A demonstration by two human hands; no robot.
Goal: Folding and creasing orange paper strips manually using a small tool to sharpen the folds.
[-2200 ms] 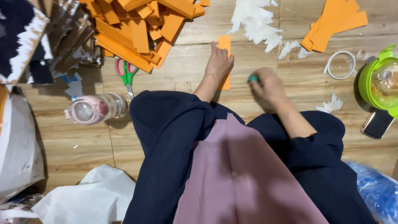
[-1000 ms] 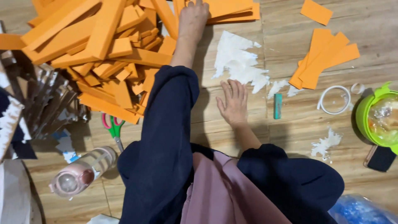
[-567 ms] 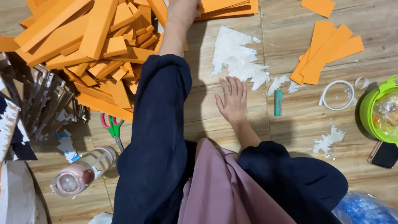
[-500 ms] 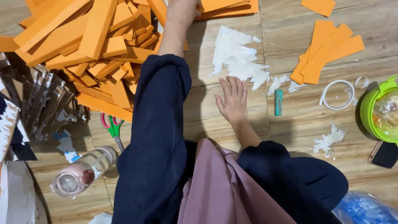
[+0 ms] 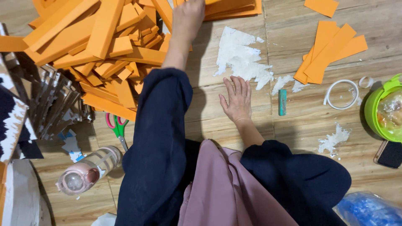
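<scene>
L hand (image 5: 189, 19) reaches far fwd into the pile of orange foam strips (image 5: 100, 37) at top of view, resting on a flat stack of orange sheets (image 5: 228, 8); fingers partly cut off by frame edge, so can't tell if it's grasping or just lying on them. R hand (image 5: 238, 100) flat on wooden floor (image 5: 209, 121), fingers spread, holding nothing. Just ahead of R hand: torn white paper scraps (image 5: 240, 56). Near, to its right: small teal stick (image 5: 282, 102), then white ring (image 5: 341, 94), green container (image 5: 383, 111). Left side: scissors w/ green-pink handles (image 5: 117, 125), pink bottle (image 5: 88, 171) lying on its side.
</scene>
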